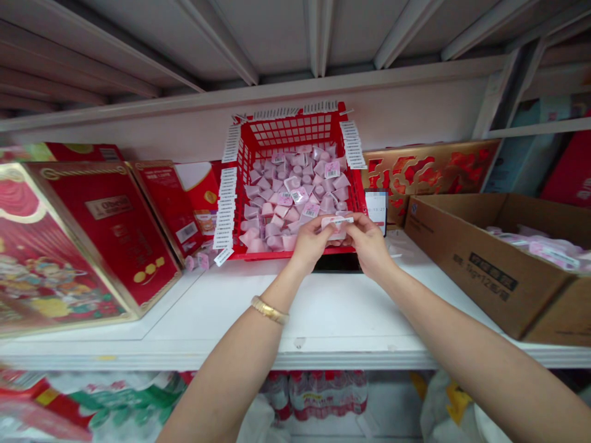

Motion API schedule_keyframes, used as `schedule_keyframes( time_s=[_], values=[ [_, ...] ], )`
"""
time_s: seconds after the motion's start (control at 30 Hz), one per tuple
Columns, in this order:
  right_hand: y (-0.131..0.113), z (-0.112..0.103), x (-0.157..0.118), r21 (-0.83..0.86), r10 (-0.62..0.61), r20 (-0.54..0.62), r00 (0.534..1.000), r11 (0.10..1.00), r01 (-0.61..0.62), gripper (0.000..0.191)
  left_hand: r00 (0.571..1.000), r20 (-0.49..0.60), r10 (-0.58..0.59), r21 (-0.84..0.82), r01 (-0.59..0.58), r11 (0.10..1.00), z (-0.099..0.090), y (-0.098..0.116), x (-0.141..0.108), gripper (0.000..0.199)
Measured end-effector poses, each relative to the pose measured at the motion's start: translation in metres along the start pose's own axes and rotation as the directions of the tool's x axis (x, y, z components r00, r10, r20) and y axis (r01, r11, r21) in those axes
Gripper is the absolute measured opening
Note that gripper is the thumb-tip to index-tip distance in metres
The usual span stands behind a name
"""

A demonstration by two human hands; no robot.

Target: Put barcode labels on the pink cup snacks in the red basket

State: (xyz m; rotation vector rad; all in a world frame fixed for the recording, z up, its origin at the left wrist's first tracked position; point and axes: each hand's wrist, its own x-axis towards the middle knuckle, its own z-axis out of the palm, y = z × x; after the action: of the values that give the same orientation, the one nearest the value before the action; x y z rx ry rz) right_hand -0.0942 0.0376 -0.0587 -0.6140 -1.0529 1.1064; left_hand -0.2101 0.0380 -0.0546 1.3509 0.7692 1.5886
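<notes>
My left hand [312, 239] and my right hand [369, 241] meet at the front rim of a red plastic basket [295, 130]. Between their fingertips they hold a small pink packet [333, 228]. A narrow white label [342, 220] lies across its upper edge, close to my right thumb. The basket holds many small lilac and pink wrapped pieces [281, 212], which look like makeup sponges, some with barcode labels showing. Rows of white barcode stickers [226, 200] hang along the basket's left, back and right rims. My fingers partly hide the packet.
Red gift boxes [108, 227] stand on the left of the white shelf [258, 307]. An open cardboard box [480, 264] with wrapped pieces is at right. A phone [376, 212] leans behind my right hand. Metal shelf beams [321, 37] run overhead; bottled drinks [318, 394] sit below.
</notes>
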Motion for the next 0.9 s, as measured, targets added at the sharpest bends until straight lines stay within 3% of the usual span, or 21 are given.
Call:
schedule_keyframes(
  time_s=[0.43, 0.9],
  values=[
    [0.003, 0.0002, 0.0003, -0.031, -0.024, 0.007, 1.0, 0.999, 0.025, 0.032, 1.0, 0.02, 0.013, 0.041, -0.014, 0.999, -0.0016, -0.0024, 0.0004, 0.022],
    [0.0039, 0.0003, 0.0001, -0.076, -0.071, 0.025, 0.997, 0.994, 0.073, 0.024, 1.0, 0.024, 0.006, 0.068, -0.007, 0.998, -0.0013, -0.0027, 0.0, 0.022]
  ],
)
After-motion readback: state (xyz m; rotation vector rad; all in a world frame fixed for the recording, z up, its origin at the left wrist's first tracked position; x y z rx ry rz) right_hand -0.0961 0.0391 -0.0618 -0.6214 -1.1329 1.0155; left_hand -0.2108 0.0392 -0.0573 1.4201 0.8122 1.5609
